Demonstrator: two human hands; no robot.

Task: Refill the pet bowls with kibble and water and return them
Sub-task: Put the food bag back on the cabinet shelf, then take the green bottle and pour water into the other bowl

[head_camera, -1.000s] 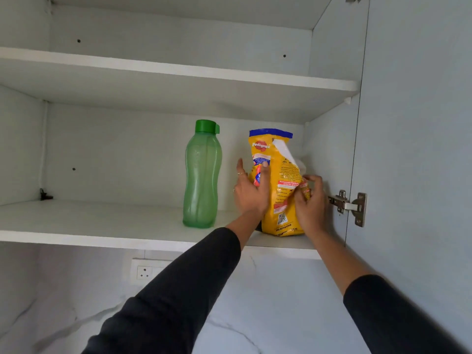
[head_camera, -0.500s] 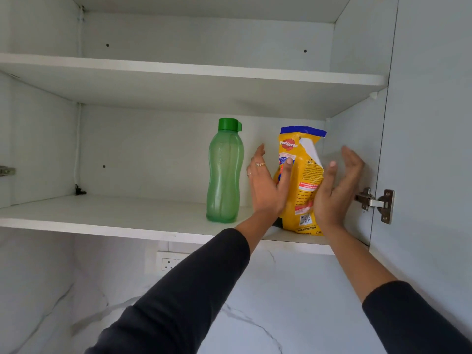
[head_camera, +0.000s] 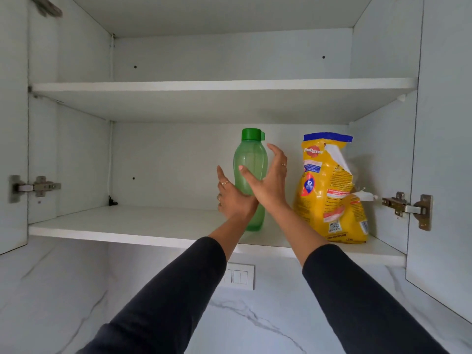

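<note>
Cupboard [head_camera: 383, 60] interior, both doors swung open, seen from below. Bottle [head_camera: 251, 159], green and capped, stands upright on the lower shelf [head_camera: 127, 226]; kibble bag [head_camera: 329, 190] stands just beside it on the right, its torn top slumped and its base at the shelf's front edge. Both arms reach up to the bottle, wrists crossing in front of its lower half. Left hand [head_camera: 233, 198] lies at the bottle's left flank, fingers straight and spread; whether the palm touches the plastic cannot be told. Right hand [head_camera: 270, 180] is cupped wide at the bottle's right side, thumb across the front, fingers arched near the shoulder below the cap, not yet closed round it. The two-handed approach suggests a tall, smooth bottle that could tip on a high shelf: one hand steadies each side. The bag is free of both hands. No bowls appear in view; the step in hand appears to concern the water supply.
</note>
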